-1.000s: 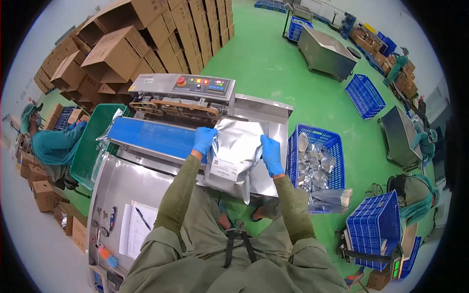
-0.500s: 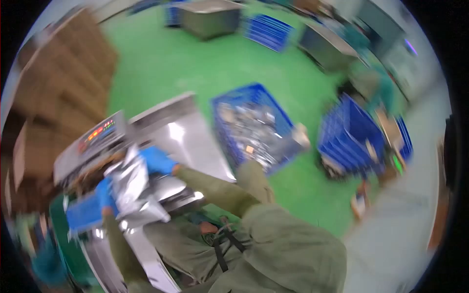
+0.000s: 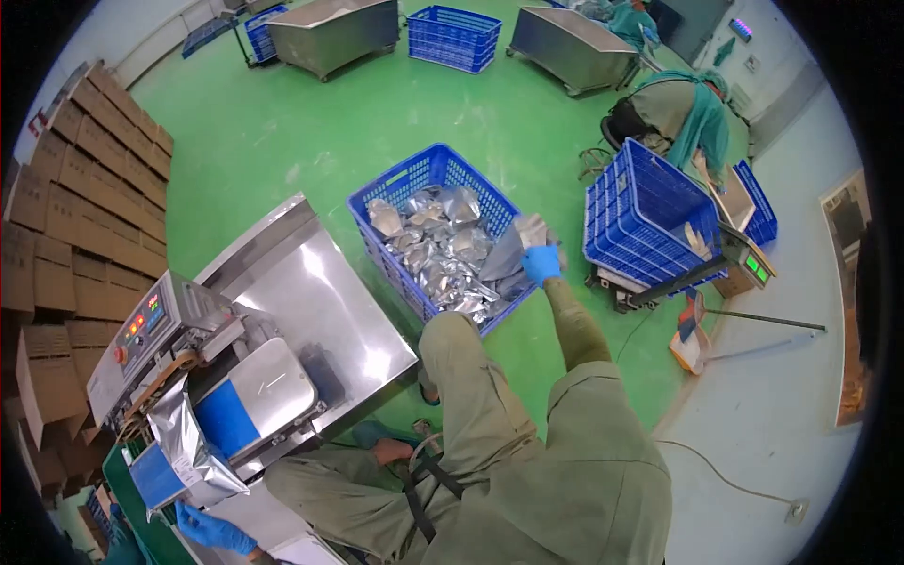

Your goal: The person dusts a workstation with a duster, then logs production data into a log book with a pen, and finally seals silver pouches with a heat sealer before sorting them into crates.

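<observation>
My right hand [image 3: 541,265], in a blue glove, is closed at the right rim of a blue crate [image 3: 363,229], on a silver-grey pouch [image 3: 508,250]. Many silver pouches [image 3: 447,250] fill that crate. My left hand [image 3: 212,529], gloved in blue too, is low at the left with its fingers apart, just below a silver foil pouch [image 3: 188,447]. That pouch lies on the blue belt of a sealing machine [image 3: 141,330], whose panel shows lit red digits.
Cardboard boxes [image 3: 85,226] are stacked at the left. A steel table [image 3: 325,282] adjoins the machine. Another blue crate [image 3: 650,221] sits on a scale at the right, near a bent-over person [image 3: 683,113]. Steel carts [image 3: 334,36] stand farther back.
My right hand has moved from the machine to the crate and closed on a pouch. My left hand has let go of the foil pouch and moved down. The view has shifted.
</observation>
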A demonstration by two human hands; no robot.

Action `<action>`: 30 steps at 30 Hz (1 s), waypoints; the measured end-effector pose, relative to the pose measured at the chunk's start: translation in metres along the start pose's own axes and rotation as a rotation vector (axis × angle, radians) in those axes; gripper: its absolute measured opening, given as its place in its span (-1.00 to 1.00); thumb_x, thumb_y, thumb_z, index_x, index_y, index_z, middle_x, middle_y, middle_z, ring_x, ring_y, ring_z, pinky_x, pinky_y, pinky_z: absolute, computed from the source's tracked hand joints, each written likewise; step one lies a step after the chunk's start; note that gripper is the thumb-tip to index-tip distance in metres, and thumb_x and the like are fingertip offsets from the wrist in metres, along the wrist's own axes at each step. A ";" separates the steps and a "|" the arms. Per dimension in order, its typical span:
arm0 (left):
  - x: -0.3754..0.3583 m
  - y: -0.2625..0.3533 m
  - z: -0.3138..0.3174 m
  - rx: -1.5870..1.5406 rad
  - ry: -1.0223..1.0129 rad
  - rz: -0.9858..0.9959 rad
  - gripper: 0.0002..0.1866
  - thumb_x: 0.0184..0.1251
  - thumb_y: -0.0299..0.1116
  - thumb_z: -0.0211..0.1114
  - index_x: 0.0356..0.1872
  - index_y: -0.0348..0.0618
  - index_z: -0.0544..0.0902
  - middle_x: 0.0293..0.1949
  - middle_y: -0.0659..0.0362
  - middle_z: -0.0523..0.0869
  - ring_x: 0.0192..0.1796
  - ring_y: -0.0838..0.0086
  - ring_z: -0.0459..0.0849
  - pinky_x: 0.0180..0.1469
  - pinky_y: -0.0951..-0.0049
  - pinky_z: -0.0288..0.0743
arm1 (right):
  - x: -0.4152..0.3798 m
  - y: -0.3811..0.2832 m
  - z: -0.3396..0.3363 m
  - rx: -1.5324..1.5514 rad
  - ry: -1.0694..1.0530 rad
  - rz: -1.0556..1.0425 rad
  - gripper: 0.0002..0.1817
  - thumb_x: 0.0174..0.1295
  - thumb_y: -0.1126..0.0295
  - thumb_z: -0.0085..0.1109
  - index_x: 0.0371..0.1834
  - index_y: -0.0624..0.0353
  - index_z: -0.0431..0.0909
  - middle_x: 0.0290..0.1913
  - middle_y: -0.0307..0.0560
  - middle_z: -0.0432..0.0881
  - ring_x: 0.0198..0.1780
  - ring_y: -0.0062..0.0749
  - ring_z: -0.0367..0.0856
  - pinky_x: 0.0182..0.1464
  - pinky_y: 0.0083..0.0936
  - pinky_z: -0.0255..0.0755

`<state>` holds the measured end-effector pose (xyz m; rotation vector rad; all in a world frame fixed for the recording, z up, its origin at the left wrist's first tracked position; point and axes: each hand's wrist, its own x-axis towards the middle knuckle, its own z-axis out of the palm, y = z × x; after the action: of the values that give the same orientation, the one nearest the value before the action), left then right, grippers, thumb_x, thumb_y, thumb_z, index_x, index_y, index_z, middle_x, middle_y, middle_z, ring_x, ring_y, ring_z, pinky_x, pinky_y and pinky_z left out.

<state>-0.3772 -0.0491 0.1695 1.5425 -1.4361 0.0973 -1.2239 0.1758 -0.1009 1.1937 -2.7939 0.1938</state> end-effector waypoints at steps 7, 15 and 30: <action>-0.073 0.137 0.075 -0.299 -0.496 0.245 -0.69 0.32 -0.56 0.30 0.08 -0.25 0.62 0.08 0.05 0.65 0.17 0.25 0.57 0.29 0.29 0.38 | 0.024 -0.195 -0.249 0.179 0.232 -0.623 -0.80 0.04 0.26 0.20 -0.67 0.03 0.62 -0.50 -0.05 0.66 -0.45 -0.09 0.56 -0.18 -0.17 0.30; -0.079 0.231 0.154 -0.593 -0.698 0.240 -0.04 -0.09 -0.25 0.66 0.41 -0.22 0.37 0.36 -0.03 0.48 0.41 0.16 0.43 0.43 0.18 0.32 | -0.103 -0.443 -0.421 0.301 0.120 -1.389 -0.97 0.11 0.34 0.23 -0.42 -0.11 0.58 -0.42 -0.26 0.58 -0.37 -0.29 0.54 -0.22 -0.29 0.27; 0.034 0.118 0.074 -0.511 -0.834 0.202 -0.34 0.19 -0.26 0.48 0.29 -0.28 0.45 0.09 -0.07 0.67 0.12 0.17 0.66 0.17 0.29 0.51 | -0.078 -0.517 -0.318 0.944 0.094 -0.959 -0.80 0.20 0.35 0.27 -0.11 0.09 0.63 -0.26 -0.03 0.69 -0.26 -0.07 0.67 -0.21 -0.25 0.53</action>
<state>-0.4999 -0.1010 0.2213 1.0268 -2.0444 -0.8199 -0.7837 -0.0737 0.2424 2.3975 -1.6790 1.4620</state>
